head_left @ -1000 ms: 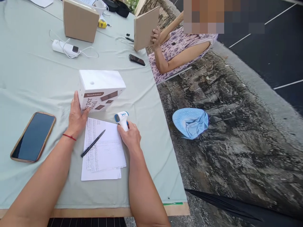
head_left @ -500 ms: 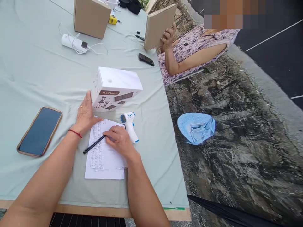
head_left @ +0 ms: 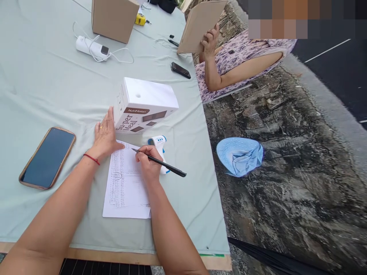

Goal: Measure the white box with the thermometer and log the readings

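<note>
A black pen (head_left: 169, 167) is held in my right hand (head_left: 149, 158), its tip pointing left over the top of the printed papers (head_left: 130, 191). My left hand (head_left: 105, 135) is open, with the thumb on the papers' upper edge and the fingers beside the left side of a white "NutriMotion Super Meal" box (head_left: 150, 95). Partly hidden behind my right hand lies a white and blue infrared thermometer (head_left: 158, 141). A pen-drawn circle shows among the printed columns on the sheet.
A large phone (head_left: 48, 157) lies to the left. Farther back are a white device with a cable (head_left: 91, 47), a cardboard box (head_left: 114, 19) and a small black device (head_left: 180, 70). Across the table, a person's hand (head_left: 210, 40) holds a cardboard panel (head_left: 199, 26). A blue cap (head_left: 240, 156) rests on the ground.
The pen has swung round in my right hand, from pointing down-left to a writing grip with its tip up-left. The other person's cardboard panel has tilted. My left hand stays by the box.
</note>
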{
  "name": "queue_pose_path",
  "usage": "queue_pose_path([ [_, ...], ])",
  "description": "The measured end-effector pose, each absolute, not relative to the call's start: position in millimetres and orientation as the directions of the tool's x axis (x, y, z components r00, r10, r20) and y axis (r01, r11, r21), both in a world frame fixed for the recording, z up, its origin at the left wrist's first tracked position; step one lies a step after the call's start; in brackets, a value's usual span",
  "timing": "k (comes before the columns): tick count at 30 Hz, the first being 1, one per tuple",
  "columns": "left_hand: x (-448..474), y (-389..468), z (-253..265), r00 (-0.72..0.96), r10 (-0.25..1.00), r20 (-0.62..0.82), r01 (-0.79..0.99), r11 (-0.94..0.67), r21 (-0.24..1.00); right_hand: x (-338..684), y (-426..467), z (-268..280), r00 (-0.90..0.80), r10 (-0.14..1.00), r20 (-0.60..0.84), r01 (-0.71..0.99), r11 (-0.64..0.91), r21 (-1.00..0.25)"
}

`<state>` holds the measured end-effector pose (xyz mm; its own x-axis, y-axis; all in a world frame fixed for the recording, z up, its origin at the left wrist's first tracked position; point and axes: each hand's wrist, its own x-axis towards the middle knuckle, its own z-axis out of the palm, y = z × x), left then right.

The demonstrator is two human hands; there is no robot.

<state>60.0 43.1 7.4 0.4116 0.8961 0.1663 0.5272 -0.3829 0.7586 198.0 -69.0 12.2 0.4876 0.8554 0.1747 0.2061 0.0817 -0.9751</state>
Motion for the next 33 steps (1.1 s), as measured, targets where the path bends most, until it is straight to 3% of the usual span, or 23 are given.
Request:
queue_pose_path([
  [7,63,38,21,0.395,0.913,0.098,0.611,-0.341,0.714,189,-59,9,0.546,0.829,0.121,0.257,-0.028,-0.966],
  [33,64,37,17,0.428,0.9,0.087,0.589,-0.35,0.728,190,-63,7,0.475,0.867,0.15,0.384,-0.051,-0.922],
])
